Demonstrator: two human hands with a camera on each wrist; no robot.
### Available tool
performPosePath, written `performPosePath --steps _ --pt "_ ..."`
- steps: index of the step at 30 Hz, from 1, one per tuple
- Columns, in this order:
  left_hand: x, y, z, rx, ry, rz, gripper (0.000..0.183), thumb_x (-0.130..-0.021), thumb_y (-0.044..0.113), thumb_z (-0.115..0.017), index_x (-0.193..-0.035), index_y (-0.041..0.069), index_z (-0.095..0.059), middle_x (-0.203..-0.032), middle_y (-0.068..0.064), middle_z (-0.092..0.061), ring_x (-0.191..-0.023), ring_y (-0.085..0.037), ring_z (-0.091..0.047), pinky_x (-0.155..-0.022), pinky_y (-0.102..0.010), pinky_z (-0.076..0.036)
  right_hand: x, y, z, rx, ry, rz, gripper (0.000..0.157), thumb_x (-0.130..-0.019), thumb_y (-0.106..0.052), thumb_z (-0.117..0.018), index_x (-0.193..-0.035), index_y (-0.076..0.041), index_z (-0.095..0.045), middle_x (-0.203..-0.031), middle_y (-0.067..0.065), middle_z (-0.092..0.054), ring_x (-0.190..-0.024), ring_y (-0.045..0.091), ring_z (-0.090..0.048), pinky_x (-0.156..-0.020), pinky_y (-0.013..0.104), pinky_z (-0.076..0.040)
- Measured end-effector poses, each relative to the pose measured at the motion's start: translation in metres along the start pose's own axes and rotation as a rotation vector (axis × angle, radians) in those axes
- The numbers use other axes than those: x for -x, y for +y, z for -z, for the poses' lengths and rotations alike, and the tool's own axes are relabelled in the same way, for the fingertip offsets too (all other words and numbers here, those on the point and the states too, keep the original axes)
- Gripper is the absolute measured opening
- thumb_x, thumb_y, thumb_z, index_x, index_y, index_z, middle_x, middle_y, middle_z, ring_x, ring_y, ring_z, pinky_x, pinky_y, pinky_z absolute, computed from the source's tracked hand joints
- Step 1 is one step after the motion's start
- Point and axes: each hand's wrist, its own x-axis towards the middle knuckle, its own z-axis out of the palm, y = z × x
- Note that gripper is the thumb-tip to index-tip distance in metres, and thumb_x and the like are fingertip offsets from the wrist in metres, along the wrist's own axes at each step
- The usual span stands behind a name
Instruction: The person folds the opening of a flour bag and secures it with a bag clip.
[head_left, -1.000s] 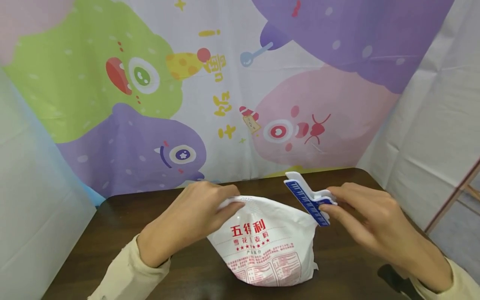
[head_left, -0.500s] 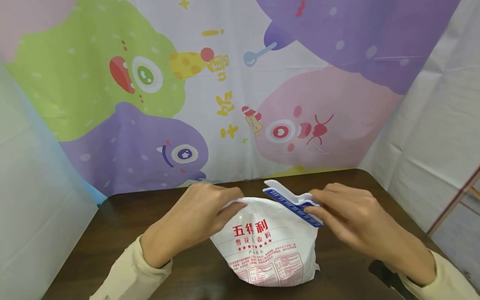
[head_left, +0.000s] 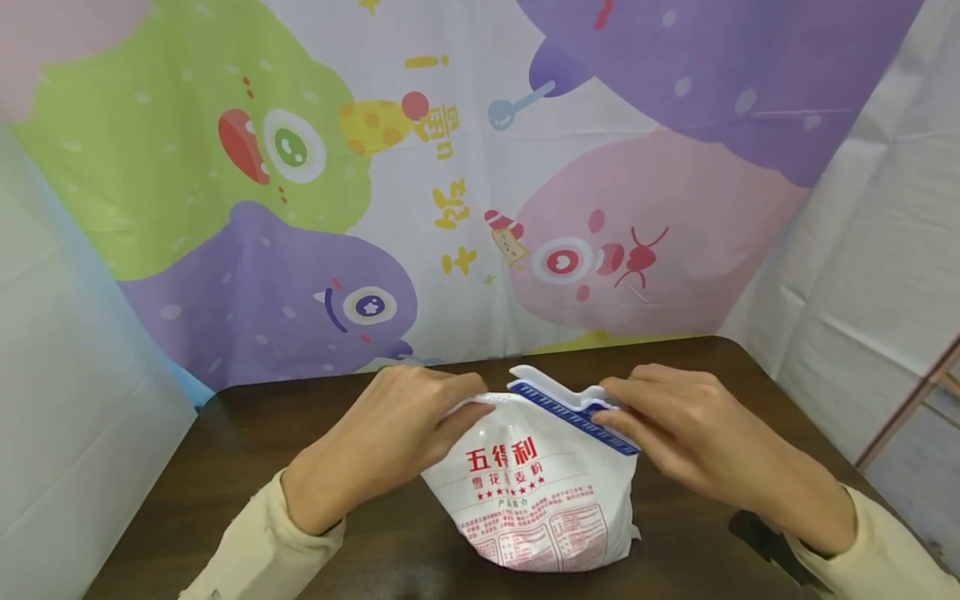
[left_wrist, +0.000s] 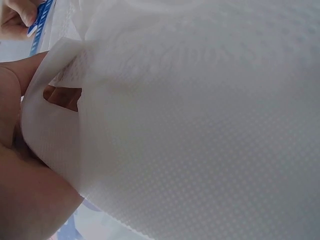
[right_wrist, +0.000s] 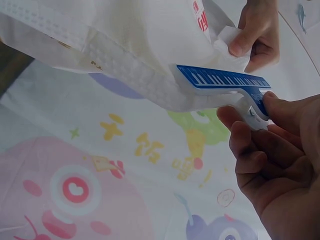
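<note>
A white bag with red print [head_left: 536,500] stands on the brown table, its top edge slanting down to the right. My left hand [head_left: 390,433] pinches the top left corner of that bag between thumb and fingers. With thumb and fingers my right hand [head_left: 697,425] pinches the handles of a blue and white bag clip [head_left: 566,415] with a piano-key pattern. The clip's long bar lies along the right part of the bag's top edge. In the right wrist view the bag clip [right_wrist: 225,79] sits across the bag's edge; whether its jaws press on the bag I cannot tell.
The dark brown table [head_left: 247,475] ends at a printed cloth backdrop [head_left: 465,317] with cartoon monsters. White cloth walls [head_left: 847,275] stand at both sides. A dark object [head_left: 761,537] lies partly under the right sleeve.
My right hand has moved left with the bag clip, bringing it from beside the bag's right corner onto the top edge. The left hand keeps its hold with little movement.
</note>
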Motion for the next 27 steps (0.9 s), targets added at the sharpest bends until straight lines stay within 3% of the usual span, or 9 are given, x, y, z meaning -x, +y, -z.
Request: performPosePath --steps 10,19,27 --pt "0.001 0.0 0.0 -0.003 -0.002 0.003 0.014 -0.093 0.022 -0.071 -0.081 0.019 -0.064 -0.057 0.014 -0.042 -0.049 -0.007 -0.038 -0.048 -0.027 -0.035 0.003 0.004 -0.005 -0.008 -0.025 -0.006 0.033 -0.105 -0.03 -0.051 -0.1 -0.004 -0.07 -0.076 -0.009 -0.053 -0.064 -0.002 -0.041 -0.055 0.007 -0.034" --pt "0.002 0.0 0.001 0.008 -0.007 0.011 0.013 -0.094 0.022 -0.07 -0.083 0.019 -0.064 -0.058 0.014 -0.043 -0.05 -0.006 -0.04 -0.048 -0.027 -0.037 -0.002 0.007 0.001 -0.027 -0.188 -0.097 0.027 -0.104 -0.032 -0.053 -0.102 -0.01 -0.069 -0.074 -0.013 -0.049 -0.063 -0.004 -0.041 -0.057 0.009 -0.037" --pt "0.003 0.0 0.0 0.011 -0.012 0.021 0.012 -0.094 0.022 -0.07 -0.083 0.019 -0.065 -0.058 0.014 -0.043 -0.051 -0.006 -0.04 -0.047 -0.026 -0.036 -0.01 0.007 0.007 0.016 -0.238 -0.081 0.032 -0.106 -0.038 -0.045 -0.093 -0.017 -0.066 -0.07 -0.016 -0.041 -0.062 -0.006 -0.037 -0.055 0.008 -0.034"
